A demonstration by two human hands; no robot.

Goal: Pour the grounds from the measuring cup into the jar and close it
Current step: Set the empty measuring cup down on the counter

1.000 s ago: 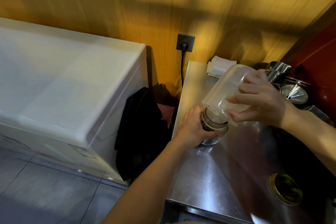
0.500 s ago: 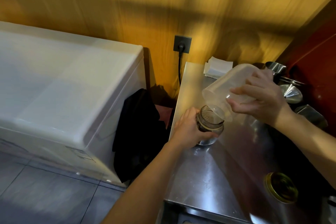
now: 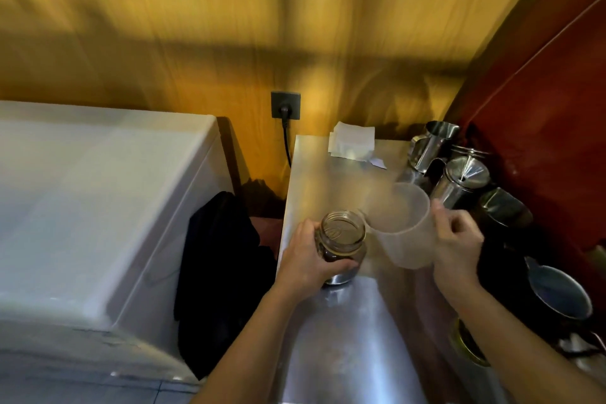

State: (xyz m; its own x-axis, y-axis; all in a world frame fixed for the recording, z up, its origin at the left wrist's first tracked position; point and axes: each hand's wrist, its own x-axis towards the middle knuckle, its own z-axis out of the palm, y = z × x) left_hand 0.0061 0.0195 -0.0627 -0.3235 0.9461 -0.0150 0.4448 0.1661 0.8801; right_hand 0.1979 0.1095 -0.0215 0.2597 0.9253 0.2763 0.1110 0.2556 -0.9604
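The left hand [image 3: 306,261] is wrapped around the belly of the glass jar [image 3: 342,244], which stands on the steel table [image 3: 341,354] with dark grounds filling its lower part and its threaded mouth open. At the jar's three o'clock, just beside its rim, the right hand [image 3: 457,246] grips the clear plastic measuring cup [image 3: 398,226] by its far side, held about upright; it looks empty, so the pour seems done.

The jar is likely heavy for its size, rigid, smooth and breakable, so a full palm low on the body suits it. The cup looks light and a little flexible, easy to squeeze out of shape. The table is brushed metal and probably slick, so the jar could skid while being capped.

The gold lid [image 3: 467,343] sits at five o'clock, partly behind the right forearm. Steel pitchers [image 3: 433,144] crowd one o'clock.
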